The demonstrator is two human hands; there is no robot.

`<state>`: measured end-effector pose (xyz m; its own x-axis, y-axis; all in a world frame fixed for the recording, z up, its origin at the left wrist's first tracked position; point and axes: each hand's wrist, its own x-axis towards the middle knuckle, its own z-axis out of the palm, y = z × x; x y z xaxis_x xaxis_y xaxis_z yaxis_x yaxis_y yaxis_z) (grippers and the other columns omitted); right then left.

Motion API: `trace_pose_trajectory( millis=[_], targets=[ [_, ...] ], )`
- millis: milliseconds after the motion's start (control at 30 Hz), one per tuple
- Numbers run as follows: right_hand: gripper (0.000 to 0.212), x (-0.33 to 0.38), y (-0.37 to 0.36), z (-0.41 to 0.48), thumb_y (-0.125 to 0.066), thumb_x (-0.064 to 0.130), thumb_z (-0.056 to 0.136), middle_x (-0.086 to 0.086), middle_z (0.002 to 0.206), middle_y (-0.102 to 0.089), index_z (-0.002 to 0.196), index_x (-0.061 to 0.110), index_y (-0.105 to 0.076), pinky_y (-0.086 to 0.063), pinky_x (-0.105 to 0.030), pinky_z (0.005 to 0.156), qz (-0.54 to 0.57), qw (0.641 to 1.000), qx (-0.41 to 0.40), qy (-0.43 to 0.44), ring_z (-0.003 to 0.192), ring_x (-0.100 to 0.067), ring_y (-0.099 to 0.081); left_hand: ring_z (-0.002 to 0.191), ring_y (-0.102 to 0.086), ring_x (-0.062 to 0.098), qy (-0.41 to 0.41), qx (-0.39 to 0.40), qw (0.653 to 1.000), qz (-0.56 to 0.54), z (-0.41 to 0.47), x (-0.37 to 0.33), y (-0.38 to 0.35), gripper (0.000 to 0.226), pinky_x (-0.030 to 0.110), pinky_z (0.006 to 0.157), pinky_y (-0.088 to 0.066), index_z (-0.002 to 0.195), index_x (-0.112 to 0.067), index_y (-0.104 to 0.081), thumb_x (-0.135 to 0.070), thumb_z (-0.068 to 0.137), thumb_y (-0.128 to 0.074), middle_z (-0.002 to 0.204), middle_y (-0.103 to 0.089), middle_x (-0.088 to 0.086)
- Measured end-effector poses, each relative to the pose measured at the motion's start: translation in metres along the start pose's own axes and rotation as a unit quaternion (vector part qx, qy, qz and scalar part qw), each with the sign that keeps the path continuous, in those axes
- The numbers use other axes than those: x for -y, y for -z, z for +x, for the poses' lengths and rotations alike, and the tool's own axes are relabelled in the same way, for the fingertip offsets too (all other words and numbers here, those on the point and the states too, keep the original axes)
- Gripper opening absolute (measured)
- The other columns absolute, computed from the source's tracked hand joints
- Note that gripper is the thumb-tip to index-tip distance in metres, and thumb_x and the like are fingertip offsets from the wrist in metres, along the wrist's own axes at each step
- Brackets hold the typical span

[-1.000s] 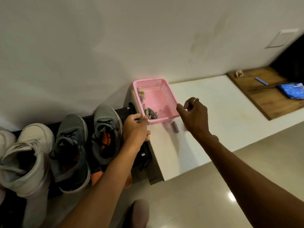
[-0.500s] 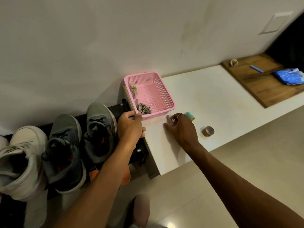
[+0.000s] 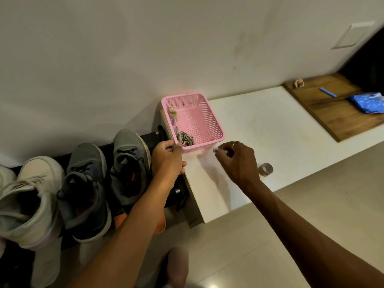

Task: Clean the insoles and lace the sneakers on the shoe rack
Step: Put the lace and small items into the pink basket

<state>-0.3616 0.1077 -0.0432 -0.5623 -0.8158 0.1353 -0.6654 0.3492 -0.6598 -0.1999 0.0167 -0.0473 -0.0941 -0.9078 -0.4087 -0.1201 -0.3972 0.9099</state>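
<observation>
Left hand [image 3: 168,156] gripped the pink basket [image 3: 212,119] by its corner; right hand [image 3: 239,161] pinched a small pale item [image 3: 216,150]. Laces [image 3: 186,139] lay inside. The grey sneakers [image 3: 128,163] sat on the rack [image 3: 150,136]. Judged next: lifting laces out for threading.

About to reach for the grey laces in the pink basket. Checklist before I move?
1. Basket steadied: ok, left hand grips the pink basket at its near corner.
2. Laces exposed: ok, grey laces lie loose at the basket's near end.
3. Free hand: not ok, right hand pinches a small pale item.
4. Item's identity: cannot tell.
5. Path clear: ok, tape roll sits on the counter, right of that hand.
</observation>
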Motion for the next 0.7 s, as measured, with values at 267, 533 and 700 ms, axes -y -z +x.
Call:
trace_pose_trajectory(
  millis=[267, 533, 700],
  targets=[
    [0.019, 0.047, -0.012, 0.058, -0.071, 0.028, 0.090, 0.001, 0.085, -0.072, 0.102, 0.013, -0.074, -0.056, -0.022, 0.068, 0.101, 0.994, 0.010, 0.025, 0.071, -0.007, -0.064, 0.066, -0.070, 0.016, 0.007, -0.007, 1.000, -0.004, 0.003, -0.001, -0.002, 0.032, 0.024, 0.049, -0.054, 0.130, -0.017, -0.061, -0.025, 0.099, -0.063, 0.099, -0.070, -0.001],
    [0.018, 0.067, -0.076, 0.107, -0.073, 0.021, 0.088, -0.010, 0.085, -0.075, 0.095, 0.005, -0.076, -0.059, -0.041, 0.075, 0.009, 0.997, 0.060, 0.041, 0.073, -0.021, -0.069, 0.068, -0.071, 0.015, 0.017, -0.009, 1.000, -0.001, 0.009, 0.000, -0.003, 0.029, 0.024, 0.052, -0.058, 0.126, -0.020, -0.064, -0.027, 0.098, -0.064, 0.103, -0.071, -0.001],
    [0.020, 0.059, -0.099, 0.123, -0.074, 0.024, 0.088, -0.008, 0.086, -0.075, 0.097, 0.006, -0.077, -0.055, -0.029, 0.064, -0.034, 0.997, 0.060, 0.016, 0.062, -0.013, -0.064, 0.065, -0.069, 0.013, 0.021, -0.002, 1.000, -0.002, 0.012, 0.001, -0.001, 0.029, 0.024, 0.050, -0.055, 0.127, -0.020, -0.063, -0.026, 0.098, -0.063, 0.105, -0.071, 0.000]
  ],
)
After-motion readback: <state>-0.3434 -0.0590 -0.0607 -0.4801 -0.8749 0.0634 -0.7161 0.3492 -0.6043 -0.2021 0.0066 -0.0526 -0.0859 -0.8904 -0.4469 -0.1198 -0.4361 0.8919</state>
